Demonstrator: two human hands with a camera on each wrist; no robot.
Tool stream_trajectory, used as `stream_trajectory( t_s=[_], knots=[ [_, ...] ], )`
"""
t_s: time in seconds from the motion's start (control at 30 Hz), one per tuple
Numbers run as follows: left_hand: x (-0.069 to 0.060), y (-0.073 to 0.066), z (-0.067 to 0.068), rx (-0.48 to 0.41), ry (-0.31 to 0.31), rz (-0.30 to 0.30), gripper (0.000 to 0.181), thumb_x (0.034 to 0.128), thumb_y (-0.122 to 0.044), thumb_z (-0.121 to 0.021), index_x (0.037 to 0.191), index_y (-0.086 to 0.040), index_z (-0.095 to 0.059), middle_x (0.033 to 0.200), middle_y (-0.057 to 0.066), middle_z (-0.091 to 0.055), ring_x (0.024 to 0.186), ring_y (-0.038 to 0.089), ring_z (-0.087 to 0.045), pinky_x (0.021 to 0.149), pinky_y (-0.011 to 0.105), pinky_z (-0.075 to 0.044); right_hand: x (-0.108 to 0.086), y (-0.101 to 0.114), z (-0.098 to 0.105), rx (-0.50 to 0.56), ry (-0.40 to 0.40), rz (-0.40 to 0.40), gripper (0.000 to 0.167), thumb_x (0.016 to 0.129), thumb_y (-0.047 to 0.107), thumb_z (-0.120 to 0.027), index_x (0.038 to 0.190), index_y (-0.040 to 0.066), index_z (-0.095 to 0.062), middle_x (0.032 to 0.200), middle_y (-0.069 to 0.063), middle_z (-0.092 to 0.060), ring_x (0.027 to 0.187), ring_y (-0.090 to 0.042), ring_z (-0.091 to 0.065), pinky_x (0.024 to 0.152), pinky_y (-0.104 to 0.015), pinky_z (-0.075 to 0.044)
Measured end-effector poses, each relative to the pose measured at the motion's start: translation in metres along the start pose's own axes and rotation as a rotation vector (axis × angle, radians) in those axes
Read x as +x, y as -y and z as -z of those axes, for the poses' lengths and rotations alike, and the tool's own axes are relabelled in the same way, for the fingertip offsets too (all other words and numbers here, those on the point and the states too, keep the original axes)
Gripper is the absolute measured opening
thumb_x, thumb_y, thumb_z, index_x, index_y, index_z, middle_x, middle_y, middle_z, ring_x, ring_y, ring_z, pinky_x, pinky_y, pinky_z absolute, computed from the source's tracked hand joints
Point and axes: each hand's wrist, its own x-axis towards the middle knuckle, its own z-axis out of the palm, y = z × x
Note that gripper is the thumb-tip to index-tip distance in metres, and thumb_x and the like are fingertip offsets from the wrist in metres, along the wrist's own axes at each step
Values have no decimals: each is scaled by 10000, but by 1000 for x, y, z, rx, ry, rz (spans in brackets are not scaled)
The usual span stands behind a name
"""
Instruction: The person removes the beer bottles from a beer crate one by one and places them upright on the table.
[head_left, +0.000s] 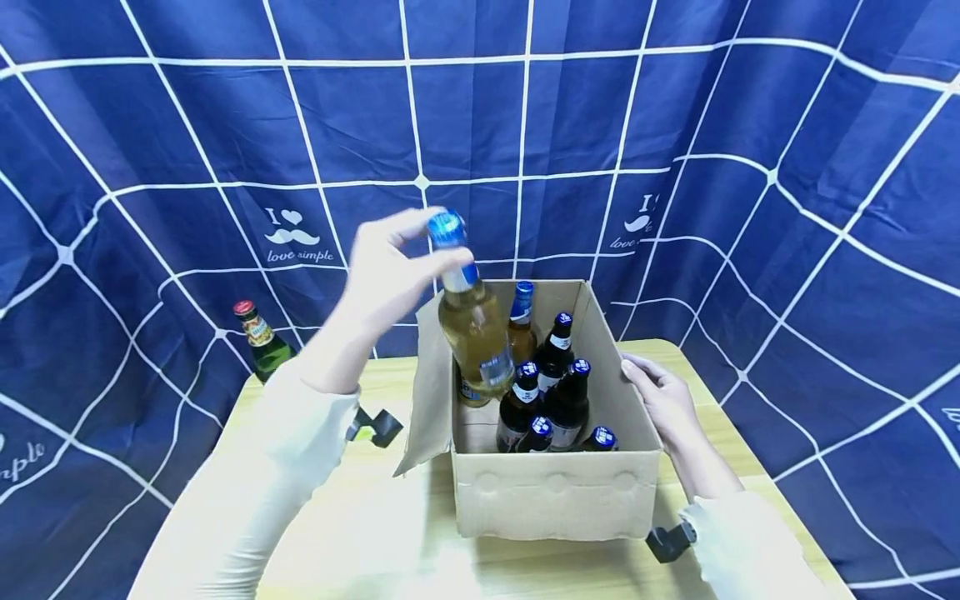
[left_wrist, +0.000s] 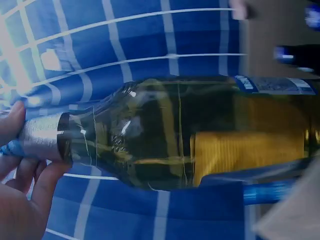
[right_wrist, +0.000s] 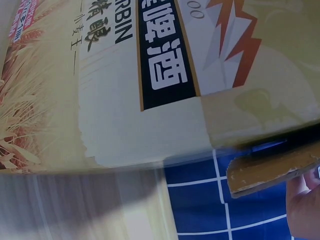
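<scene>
At the far left, a green bottle [head_left: 272,354] with a red cap leaned at the far edge of the wooden table [head_left: 360,525], a blue curtain [head_left: 480,117] with white lines behind it. Next came the left hand [head_left: 386,271], its thumb and fingers closed round the foil-wrapped neck of a clear bottle [head_left: 480,337] holding pale yellow liquid. That bottle hung tilted, blue top towards the hand, its base over the left part of an open cardboard box [head_left: 555,492]. The box's left flap [head_left: 431,392] stuck outward. Inside, an amber bottle [head_left: 522,329] with a blue top stood near the back, and several dark bottles [head_left: 567,404] stood to its right and in front. Rightmost, the right hand [head_left: 667,404] touched the box's right side; how tightly its fingers closed there, I could not tell.
</scene>
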Motion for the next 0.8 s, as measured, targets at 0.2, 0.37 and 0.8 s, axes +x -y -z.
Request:
stream_trajectory(
  t_s=[0.2,0.37,0.8],
  knots=[
    [13,-42,31,-137,-199,-61,211,744,-26,-787,950,-16,-742,838,43,-698,823,209,-618,856,303,-450,0,0,0,-25,-2,6,521,932,343,-613,1298,-23,-551,880,219,-621,796,4,-603,711,-178,-505],
    [11,-48,57,-86,-262,-17,216,744,-43,-796,955,-46,-750,838,42,-687,818,207,-591,819,284,-430,0,0,-1,-44,-1,7,528,934,343,-610,1303,-29,-545,881,232,-615,800,10,-599,715,-172,-500],
    [-28,46,94,325,-268,314,345,775,-192,-800,1048,3,-717,843,-37,-685,730,-7,-609,710,170,-471,3,-1,1,-77,-1,1,568,935,366,-600,1328,-36,-517,889,262,-592,808,29,-585,717,-155,-486]
  ],
)
